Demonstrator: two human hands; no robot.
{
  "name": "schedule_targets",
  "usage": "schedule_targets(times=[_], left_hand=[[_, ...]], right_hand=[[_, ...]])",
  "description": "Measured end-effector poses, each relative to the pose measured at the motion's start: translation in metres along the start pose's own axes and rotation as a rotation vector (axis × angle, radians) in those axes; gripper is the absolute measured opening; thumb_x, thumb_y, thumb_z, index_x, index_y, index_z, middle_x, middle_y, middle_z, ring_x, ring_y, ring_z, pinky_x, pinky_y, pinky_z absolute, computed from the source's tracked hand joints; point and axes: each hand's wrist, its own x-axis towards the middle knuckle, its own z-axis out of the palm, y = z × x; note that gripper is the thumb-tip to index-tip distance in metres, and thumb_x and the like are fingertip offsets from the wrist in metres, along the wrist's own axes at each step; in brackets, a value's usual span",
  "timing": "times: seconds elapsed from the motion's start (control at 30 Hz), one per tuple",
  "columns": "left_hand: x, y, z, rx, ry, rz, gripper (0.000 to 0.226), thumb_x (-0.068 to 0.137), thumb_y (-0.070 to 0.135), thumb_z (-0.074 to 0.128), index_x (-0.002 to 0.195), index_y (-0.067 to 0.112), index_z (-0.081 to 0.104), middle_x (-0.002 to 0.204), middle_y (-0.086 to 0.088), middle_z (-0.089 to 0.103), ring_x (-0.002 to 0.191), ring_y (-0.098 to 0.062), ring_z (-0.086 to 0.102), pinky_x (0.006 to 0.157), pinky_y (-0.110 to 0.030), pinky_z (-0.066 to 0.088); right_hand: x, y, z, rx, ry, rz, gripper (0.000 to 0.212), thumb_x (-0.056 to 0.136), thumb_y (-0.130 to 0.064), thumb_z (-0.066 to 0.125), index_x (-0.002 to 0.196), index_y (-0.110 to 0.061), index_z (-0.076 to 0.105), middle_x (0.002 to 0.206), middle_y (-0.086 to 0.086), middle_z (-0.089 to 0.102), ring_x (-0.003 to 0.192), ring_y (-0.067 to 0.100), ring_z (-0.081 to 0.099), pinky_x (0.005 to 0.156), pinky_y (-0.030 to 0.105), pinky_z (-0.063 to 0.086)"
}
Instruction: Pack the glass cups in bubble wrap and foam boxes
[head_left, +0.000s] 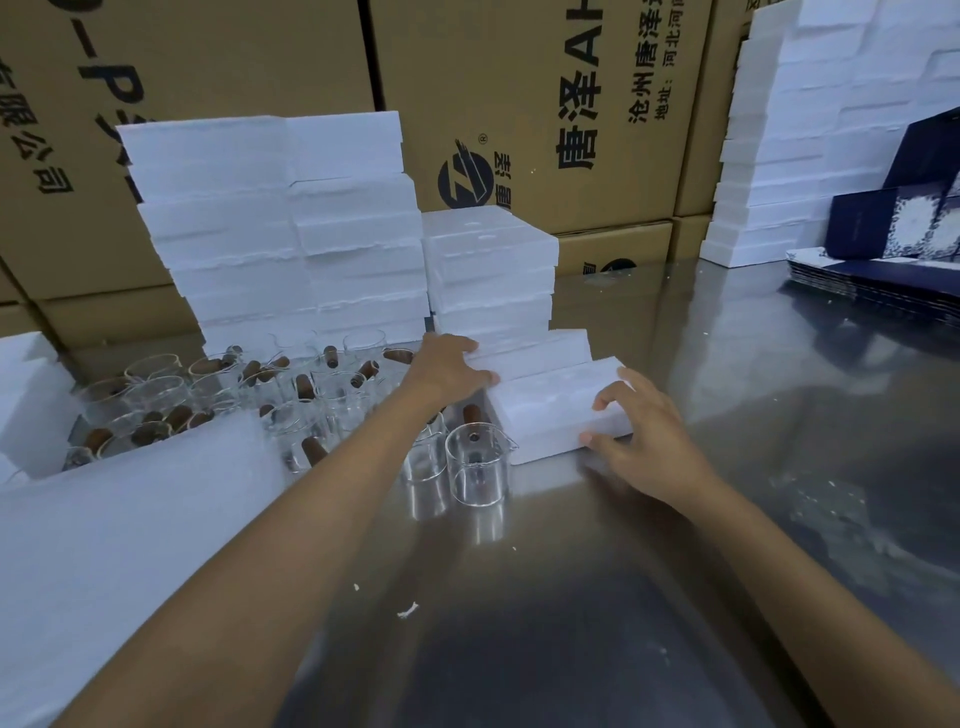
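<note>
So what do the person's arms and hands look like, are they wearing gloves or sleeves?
No gloves and no sleeves show. The left hand and the right hand are both bare, and both forearms are uncovered all the way to the bottom edge of the picture. No watch, ring, bracelet or marking shows on either wrist or on the fingers. Short fingernails, unpainted as far as shows.
</note>
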Motion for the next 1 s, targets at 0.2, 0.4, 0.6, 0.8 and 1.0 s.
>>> schedule_targets(times=[0.2, 0.4, 0.6, 0.8, 1.0], left_hand=[[-0.021, 0.014, -0.008, 0.263, -0.19, 0.035, 0.053, 0.094, 0.031, 0.064, 0.143, 0.016, 0.05, 0.153, -0.003, 0.041, 0.138, -0.021, 0.041, 0.109, -0.029, 0.035], [-0.048, 0.009, -0.032, 0.251, -0.136, 0.095, 0.043, 0.099, 0.028, 0.052, 0.142, 0.023, 0.052, 0.151, -0.002, 0.043, 0.124, -0.017, 0.049, 0.094, -0.023, 0.035], [-0.082, -0.005, -0.054, 0.243, -0.103, 0.118, 0.036, 0.098, 0.025, 0.053, 0.133, 0.022, 0.059, 0.147, -0.001, 0.049, 0.125, -0.019, 0.051, 0.095, -0.025, 0.035], [-0.112, -0.019, -0.064, 0.217, -0.099, 0.121, 0.029, 0.097, 0.014, 0.055, 0.123, 0.019, 0.066, 0.145, -0.002, 0.051, 0.133, -0.02, 0.047, 0.098, -0.023, 0.032], [-0.125, -0.029, -0.068, 0.238, -0.107, 0.15, 0.032, 0.096, 0.02, 0.057, 0.126, 0.024, 0.064, 0.146, -0.001, 0.049, 0.131, -0.021, 0.047, 0.105, -0.033, 0.038]], right_hand=[[-0.046, 0.001, -0.045, -0.024, 0.088, 0.088, 0.027, 0.079, -0.028, 0.079, 0.09, -0.027, 0.055, 0.124, -0.003, 0.056, 0.123, 0.028, 0.047, 0.105, 0.043, 0.037], [-0.108, -0.017, -0.072, 0.151, 0.059, 0.101, 0.026, 0.073, -0.031, 0.084, 0.086, -0.036, 0.062, 0.131, -0.011, 0.053, 0.133, 0.017, 0.042, 0.109, 0.043, 0.035], [-0.16, -0.06, -0.039, 0.132, -0.097, -0.05, 0.032, 0.068, -0.047, 0.08, 0.093, -0.04, 0.061, 0.135, -0.036, 0.041, 0.126, 0.001, 0.037, 0.102, 0.025, 0.033], [-0.165, -0.097, -0.011, 0.071, -0.117, -0.126, 0.05, 0.064, -0.079, 0.061, 0.101, -0.047, 0.054, 0.137, -0.041, 0.036, 0.126, -0.008, 0.037, 0.107, 0.033, 0.032], [-0.133, -0.106, -0.009, 0.186, -0.017, -0.092, 0.023, 0.087, -0.054, 0.061, 0.105, -0.039, 0.061, 0.119, -0.029, 0.056, 0.114, -0.001, 0.055, 0.103, 0.036, 0.043]])
